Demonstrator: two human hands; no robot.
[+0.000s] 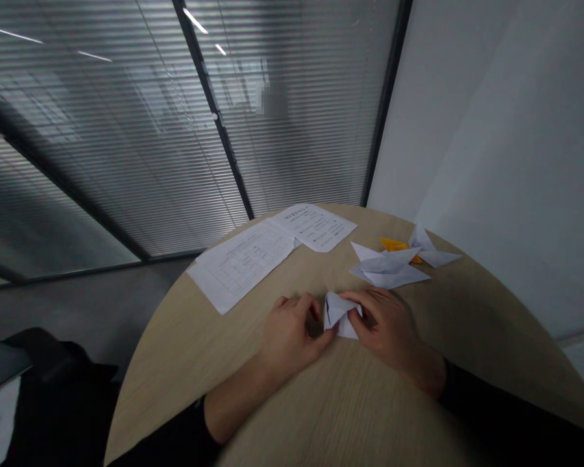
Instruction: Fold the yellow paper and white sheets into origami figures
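Observation:
A small piece of folded white paper (339,310) with a dark printed line along one fold is on the table between my hands. My right hand (387,324) pinches its right side, thumb in front and index finger along the upper edge. From the left, my left hand (292,331) has its fingers curled, and its thumb tip meets the paper's lower left corner. A raised flap covers part of the sheet, so the inner folds are hidden.
Printed sheets (248,259) lie at the back left of the round wooden table (292,415). Folded white paper pieces (389,267) and a yellow folded piece (393,244) are grouped at the back right. Blinds (296,149) and a white wall (506,162) stand behind.

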